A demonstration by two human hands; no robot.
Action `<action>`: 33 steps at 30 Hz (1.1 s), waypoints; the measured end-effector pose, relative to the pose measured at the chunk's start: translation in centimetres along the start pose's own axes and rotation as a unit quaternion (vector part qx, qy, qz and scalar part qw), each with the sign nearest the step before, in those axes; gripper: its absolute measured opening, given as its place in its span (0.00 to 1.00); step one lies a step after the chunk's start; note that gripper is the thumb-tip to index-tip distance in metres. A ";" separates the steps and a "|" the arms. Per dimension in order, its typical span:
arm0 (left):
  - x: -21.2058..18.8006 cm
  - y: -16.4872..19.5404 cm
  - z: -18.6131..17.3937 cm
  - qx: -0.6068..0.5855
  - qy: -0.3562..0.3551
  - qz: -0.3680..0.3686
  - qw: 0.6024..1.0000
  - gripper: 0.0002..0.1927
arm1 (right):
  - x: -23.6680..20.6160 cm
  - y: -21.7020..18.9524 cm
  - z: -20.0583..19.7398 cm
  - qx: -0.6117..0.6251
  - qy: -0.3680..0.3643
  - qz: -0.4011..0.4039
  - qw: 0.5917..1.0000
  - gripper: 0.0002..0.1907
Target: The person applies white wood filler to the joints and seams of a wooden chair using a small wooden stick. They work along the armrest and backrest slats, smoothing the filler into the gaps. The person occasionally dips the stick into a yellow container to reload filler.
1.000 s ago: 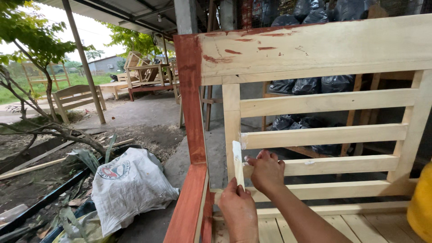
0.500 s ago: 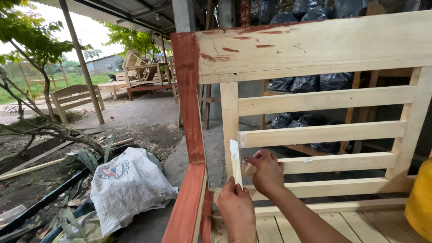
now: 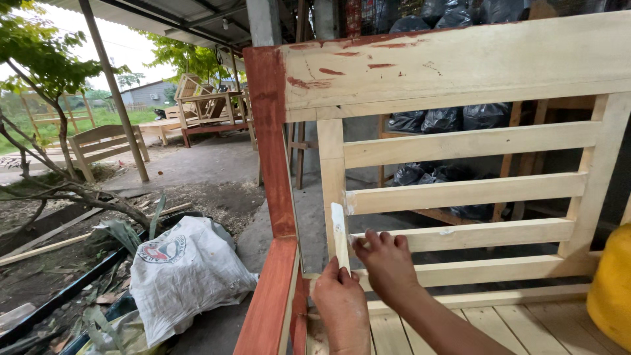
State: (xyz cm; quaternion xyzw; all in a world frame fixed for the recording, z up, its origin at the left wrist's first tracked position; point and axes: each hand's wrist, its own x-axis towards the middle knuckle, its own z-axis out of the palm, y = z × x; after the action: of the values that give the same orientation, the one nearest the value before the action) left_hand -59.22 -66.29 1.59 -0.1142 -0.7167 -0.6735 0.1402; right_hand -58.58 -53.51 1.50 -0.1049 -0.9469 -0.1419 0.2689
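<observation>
Standing at nine o'clock, a red post (image 3: 275, 144) borders the pale slats (image 3: 460, 192); a white sack (image 3: 187, 273) lies lower left; my left hand (image 3: 342, 304) pinches a flat stick (image 3: 340, 235) upright against the upright; my right hand (image 3: 389, 264), fingers curled, presses the third slat beside it.

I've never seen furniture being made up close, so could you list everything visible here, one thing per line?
Wooden frame: one, pale bare wood with horizontal slats, filling the right half.
Corner post: one, painted red-brown, at the frame's left edge.
Flat stick: one, whitish, upright against the frame's upright.
Sack: one, white with a round print, on the ground at lower left.
Bags: several, black, piled behind the slats.
Yellow container: one, partly cut off at the right edge.
Benches: a few, bare wood, in the yard at left.
Tree: one, green, far left.
Left hand: holds the stick's lower end.
Right hand: fingers on the frame beside the stick.
</observation>
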 end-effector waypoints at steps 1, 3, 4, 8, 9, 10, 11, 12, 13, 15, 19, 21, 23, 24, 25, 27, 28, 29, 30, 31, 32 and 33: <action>0.1 -0.2 0.1 -0.005 -0.002 -0.009 1.000 0.17 | 0.0 -0.4 0.2 -0.027 0.011 -0.006 1.000 0.30; 0.1 -0.7 0.5 -0.015 -0.009 -0.026 1.000 0.18 | -0.3 -1.3 0.7 -0.081 0.033 -0.017 0.996 0.35; 0.2 -0.9 0.6 -0.006 0.003 -0.005 1.000 0.17 | -0.5 -1.7 0.9 -0.085 0.025 -0.015 0.996 0.35; 0.5 -1.1 0.6 0.025 0.034 0.054 0.998 0.17 | -0.4 -3.3 1.7 -0.067 0.031 0.003 0.997 0.33; 0.3 -1.1 0.4 0.030 0.036 0.061 0.997 0.17 | -0.5 -3.4 1.8 -0.055 0.039 0.011 0.998 0.32; 0.2 -1.0 0.2 0.035 0.035 0.058 0.997 0.17 | -0.7 -3.3 1.9 -0.063 0.028 0.008 0.998 0.33; 0.4 -0.7 0.1 0.038 0.037 0.058 0.997 0.17 | -0.7 -3.2 1.8 -0.071 0.020 0.003 0.997 0.33; 0.4 -0.3 -0.1 0.041 0.037 0.057 0.997 0.17 | -0.7 -2.9 1.8 -0.079 0.011 0.000 0.997 0.34; 0.2 0.0 -0.3 0.016 0.017 0.019 1.000 0.17 | -0.9 -2.6 1.7 -0.057 0.006 -0.001 0.998 0.35; 0.0 0.7 -0.5 -0.036 -0.017 -0.056 0.998 0.17 | -0.8 -1.6 1.3 -0.014 0.000 -0.004 1.000 0.38; -0.4 1.2 -0.8 -0.025 -0.019 -0.006 0.999 0.17 | -0.9 -0.6 0.6 -0.031 -0.001 -0.017 0.999 0.33; -0.4 1.0 -0.6 -0.035 -0.032 -0.016 0.999 0.18 | -0.9 -0.4 0.3 0.013 -0.010 -0.017 1.000 0.32; -0.3 0.5 -0.3 -0.037 -0.021 -0.010 0.999 0.18 | -1.0 -0.5 0.1 0.037 0.019 -0.007 0.999 0.28; -0.2 0.1 -0.2 -0.038 -0.015 -0.007 0.999 0.18 | -1.0 -0.6 0.1 0.049 0.034 -0.003 0.998 0.27; -0.1 -0.2 -0.1 -0.020 0.004 0.015 1.000 0.17 | -1.0 -0.9 0.1 0.051 0.034 0.002 0.998 0.28; 0.2 -0.7 0.2 0.016 0.042 0.059 0.997 0.17 | -1.0 -1.3 0.2 0.055 0.035 0.012 0.998 0.30; 0.3 -0.9 0.3 0.010 0.033 0.048 0.998 0.17 | -1.0 -1.4 0.2 0.052 0.047 0.015 0.997 0.30; 0.4 -1.1 0.4 0.005 0.023 0.038 0.999 0.17 | -1.1 -1.6 0.2 0.050 0.059 0.017 0.997 0.29; 0.6 -1.3 0.5 0.000 0.014 0.027 1.000 0.18 | -1.1 -1.7 0.1 0.049 0.071 0.018 0.996 0.29; 0.9 -1.5 0.5 -0.010 0.014 0.021 1.000 0.17 | -1.0 -1.6 0.0 0.048 0.056 0.018 0.997 0.30; 1.1 -1.7 0.7 -0.020 0.013 0.015 1.000 0.16 | -0.9 -1.3 -0.2 0.047 0.040 0.018 0.998 0.31; 1.2 -1.9 0.8 -0.030 0.010 0.009 0.999 0.16 | -0.9 -1.1 -0.4 0.045 0.023 0.020 0.999 0.32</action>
State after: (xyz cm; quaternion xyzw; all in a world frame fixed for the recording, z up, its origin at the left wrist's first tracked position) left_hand -61.08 -65.65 0.16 -0.1177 -0.6938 -0.6945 0.1497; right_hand -57.98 -54.75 1.09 -0.1079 -0.9437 -0.0963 0.2975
